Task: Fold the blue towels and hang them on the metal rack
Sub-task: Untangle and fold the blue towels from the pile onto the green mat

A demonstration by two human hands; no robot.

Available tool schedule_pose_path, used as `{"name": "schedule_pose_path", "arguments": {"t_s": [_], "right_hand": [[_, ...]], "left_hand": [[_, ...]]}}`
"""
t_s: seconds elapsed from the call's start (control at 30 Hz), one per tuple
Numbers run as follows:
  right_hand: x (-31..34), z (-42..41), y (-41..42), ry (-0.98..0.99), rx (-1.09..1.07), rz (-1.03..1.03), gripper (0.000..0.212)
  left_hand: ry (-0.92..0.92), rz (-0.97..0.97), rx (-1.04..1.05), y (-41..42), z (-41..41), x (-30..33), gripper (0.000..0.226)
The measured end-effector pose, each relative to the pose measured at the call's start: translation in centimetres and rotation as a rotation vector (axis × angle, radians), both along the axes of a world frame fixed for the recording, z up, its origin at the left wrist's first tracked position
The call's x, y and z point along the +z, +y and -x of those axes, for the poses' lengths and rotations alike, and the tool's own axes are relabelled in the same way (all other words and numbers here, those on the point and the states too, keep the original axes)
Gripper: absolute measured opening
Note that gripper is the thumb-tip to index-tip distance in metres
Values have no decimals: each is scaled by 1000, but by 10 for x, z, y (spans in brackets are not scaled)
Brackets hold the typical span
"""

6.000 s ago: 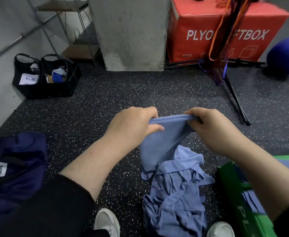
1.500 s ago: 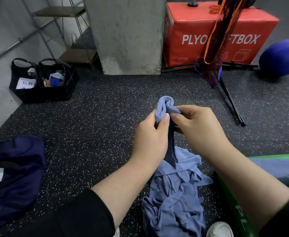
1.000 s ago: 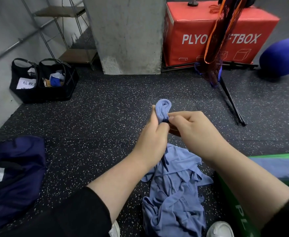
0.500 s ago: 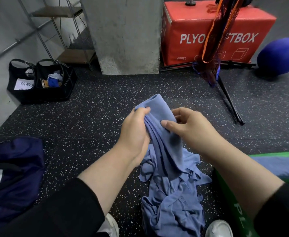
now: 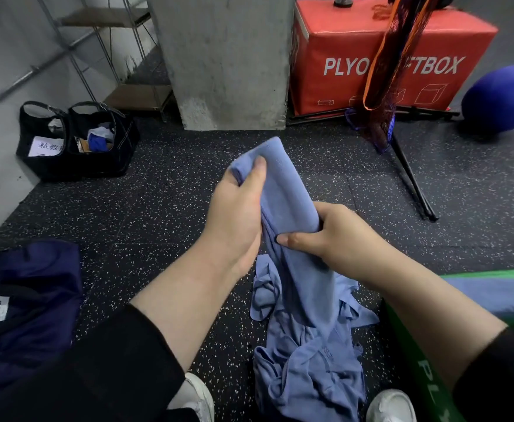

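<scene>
Fingers of the left hand (image 5: 234,214) curl round the top of a blue towel (image 5: 283,190) at the centre of the frame, the thumb pressed flat against its near face and the forearm reaching up from the lower left. Fingers of the right hand (image 5: 332,236) wrap round the same towel lower down, the thumb pointing left across the cloth, the forearm coming in from the lower right. The towel stands as a long folded strip between the two hands, its lower end hanging into the heap of blue towels (image 5: 307,367) on the speckled floor (image 5: 164,202) at lower centre.

Half a second ago the right hand touched the strip near its top, just beside the left; now it grips further down, and the strip is pulled straighter and narrower. The left hand has kept its hold at the top.
</scene>
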State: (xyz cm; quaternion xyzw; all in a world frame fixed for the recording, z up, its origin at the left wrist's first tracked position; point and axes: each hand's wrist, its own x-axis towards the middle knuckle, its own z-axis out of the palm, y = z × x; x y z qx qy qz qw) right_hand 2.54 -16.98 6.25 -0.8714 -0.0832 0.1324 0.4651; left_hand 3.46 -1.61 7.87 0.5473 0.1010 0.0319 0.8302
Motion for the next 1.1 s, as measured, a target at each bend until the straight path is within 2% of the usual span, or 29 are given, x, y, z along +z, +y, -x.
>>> {"name": "schedule_pose_path", "arguments": {"t_s": [0.13,0.2,0.27,0.37,0.47,0.53,0.6,0.67,0.73,0.9,1.1], "right_hand": [[2,1,0,-39,-58,-71,38],[2,3,-2,-35,-49,-60,32],[3,6,-3,-16,-39,-44,30],[6,8,-3,14,-35,-39,30],[8,11,-4,67,-3,-19,27],[5,11,-5,49,-17,18,28],[4,10,-6,35,-44,23,28],[3,9,-7,47,-52,27,29],[4,9,-7,75,-51,28,29],[4,11,-8,132,-5,56,33],[-3,12,-7,100,65,181,50]], "left_hand": [[25,67,-67,8,-4,3,19],[127,62,-200,6,1,-4,33],[199,44,-244,3,5,-11,37],[163,40,-122,3,0,-13,29],[138,133,-6,15,-11,-7,22],[173,173,-24,21,-14,-9,31],[246,152,-146,18,-7,-17,41],[258,133,-206,11,-2,-25,37],[221,150,-129,9,-6,-28,28],[219,276,68,23,-24,-24,34],[183,298,68,23,-24,-22,36]]}}
